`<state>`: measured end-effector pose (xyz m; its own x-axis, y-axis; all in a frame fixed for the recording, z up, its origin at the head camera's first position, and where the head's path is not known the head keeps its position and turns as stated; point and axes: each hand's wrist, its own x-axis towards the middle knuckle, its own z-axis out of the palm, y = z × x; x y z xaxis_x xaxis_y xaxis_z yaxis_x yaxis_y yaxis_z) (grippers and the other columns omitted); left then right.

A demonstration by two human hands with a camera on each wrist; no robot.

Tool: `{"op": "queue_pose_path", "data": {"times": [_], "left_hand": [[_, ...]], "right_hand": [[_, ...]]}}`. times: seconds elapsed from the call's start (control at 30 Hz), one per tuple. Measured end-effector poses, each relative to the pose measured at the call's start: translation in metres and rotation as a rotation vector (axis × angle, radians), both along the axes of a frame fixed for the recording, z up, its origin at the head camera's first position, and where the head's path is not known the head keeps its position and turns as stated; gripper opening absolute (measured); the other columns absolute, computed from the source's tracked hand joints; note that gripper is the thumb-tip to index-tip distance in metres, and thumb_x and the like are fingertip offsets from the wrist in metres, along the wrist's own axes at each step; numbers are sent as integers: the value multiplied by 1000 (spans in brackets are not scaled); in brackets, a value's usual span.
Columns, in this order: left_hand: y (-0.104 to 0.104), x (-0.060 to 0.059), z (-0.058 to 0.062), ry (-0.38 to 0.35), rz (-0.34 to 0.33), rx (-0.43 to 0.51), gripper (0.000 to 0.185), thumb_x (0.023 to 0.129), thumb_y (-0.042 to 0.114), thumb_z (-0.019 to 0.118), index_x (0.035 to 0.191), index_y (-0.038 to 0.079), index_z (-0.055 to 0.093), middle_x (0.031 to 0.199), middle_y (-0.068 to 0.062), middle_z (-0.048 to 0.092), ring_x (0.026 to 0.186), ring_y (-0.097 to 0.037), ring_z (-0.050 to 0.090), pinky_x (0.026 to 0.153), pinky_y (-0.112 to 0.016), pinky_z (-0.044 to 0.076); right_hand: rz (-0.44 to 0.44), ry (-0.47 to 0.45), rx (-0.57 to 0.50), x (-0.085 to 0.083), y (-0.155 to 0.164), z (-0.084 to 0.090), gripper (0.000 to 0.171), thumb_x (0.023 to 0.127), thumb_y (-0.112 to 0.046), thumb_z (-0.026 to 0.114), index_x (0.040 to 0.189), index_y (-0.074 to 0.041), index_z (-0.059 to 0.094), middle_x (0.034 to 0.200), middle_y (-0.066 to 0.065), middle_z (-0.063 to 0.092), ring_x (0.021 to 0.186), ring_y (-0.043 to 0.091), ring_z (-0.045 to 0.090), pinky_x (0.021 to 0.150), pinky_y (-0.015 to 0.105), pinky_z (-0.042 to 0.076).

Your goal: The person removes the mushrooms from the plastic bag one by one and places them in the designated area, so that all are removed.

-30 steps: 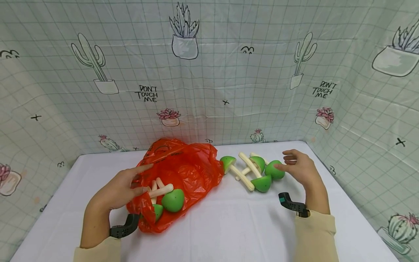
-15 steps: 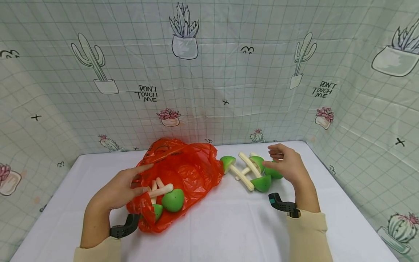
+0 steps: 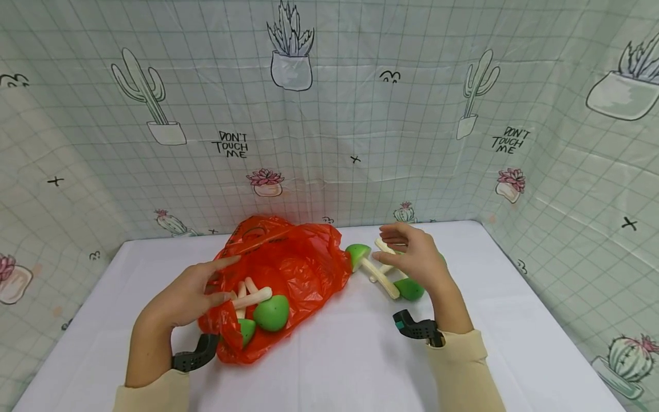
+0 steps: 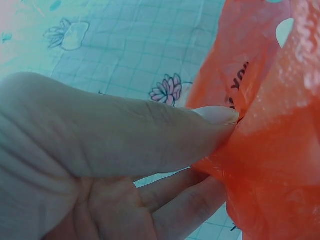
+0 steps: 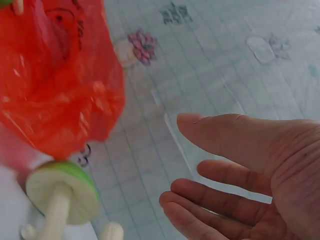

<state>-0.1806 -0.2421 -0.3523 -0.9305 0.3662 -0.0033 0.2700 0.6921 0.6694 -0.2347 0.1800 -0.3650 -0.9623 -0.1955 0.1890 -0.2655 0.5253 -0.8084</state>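
The left hand [image 3: 187, 297] pinches the edge of the red plastic bag [image 3: 293, 269] between thumb and fingers, holding its mouth open toward the person; the left wrist view shows the thumb pressed flat on the thin red film with the fingers curled beneath it. The bag lies crumpled on the white counter [image 3: 350, 355], left of centre. Inside its open mouth sit green-capped toy mushrooms [image 3: 270, 313], one large green cap facing out, pale stems crossing just above it, and a smaller green cap partly hidden behind the bag's front fold.

The right hand [image 3: 412, 257] hovers with its fingers relaxed and slightly spread, palm turned toward the bag, gripping nothing. It hangs over a loose pile of mushrooms [image 3: 383, 274] lying on the counter just right of the bag. One of them, with a light green cap [image 3: 357, 254] and a long cream stem, lies nearest the bag, its cap almost touching the red film. A darker green cap [image 3: 411, 289] shows below the wrist. The right wrist view shows the open palm and, lower left, the underside of a cap on its stem [image 5: 62, 192] beside the bag [image 5: 55, 80].

A cactus-patterned sheet [image 3: 329, 114] rises behind and to both sides of the counter.
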Motion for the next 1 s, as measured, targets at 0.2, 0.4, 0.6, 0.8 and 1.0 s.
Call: {"op": "queue_pose_path", "data": {"times": [0.2,0.4,0.6,0.8,1.0], "left_hand": [[-1,0,-1,-7,8,4,65,93,-3,74,153,-4,48,146,-32,55,128,-50,58,99,-58,56],[-2,-1,-2,-26,5,31,65,94,-5,72,153,-6,47,147,-32,54,126,-49,60,96,-54,58],[-4,-1,-1,-14,-4,32,65,93,-6,72,153,-7,47,148,-33,53,127,-50,59,97,-55,58],[-4,0,-1,-3,3,21,66,93,-5,73,153,-6,48,148,-33,53,128,-50,58,98,-56,57],[-5,-1,-1,1,-10,28,66,92,-6,73,152,-8,47,147,-34,53,127,-51,59,98,-57,57]], "right_hand": [[61,14,24,0,-31,-5,49,89,-12,85,132,2,65,131,20,68,123,40,65,106,51,53],[120,15,27,4,-56,-9,46,88,-12,85,128,1,67,127,18,71,119,37,68,104,51,55],[173,48,55,7,-79,-16,45,87,-11,86,127,2,69,122,14,73,115,36,69,102,47,56],[224,54,79,13,-99,-20,44,86,-10,86,126,0,70,119,11,73,112,32,70,99,45,58],[291,69,96,19,-116,-28,42,87,-12,85,124,0,69,118,13,73,110,33,70,97,46,59]]}}
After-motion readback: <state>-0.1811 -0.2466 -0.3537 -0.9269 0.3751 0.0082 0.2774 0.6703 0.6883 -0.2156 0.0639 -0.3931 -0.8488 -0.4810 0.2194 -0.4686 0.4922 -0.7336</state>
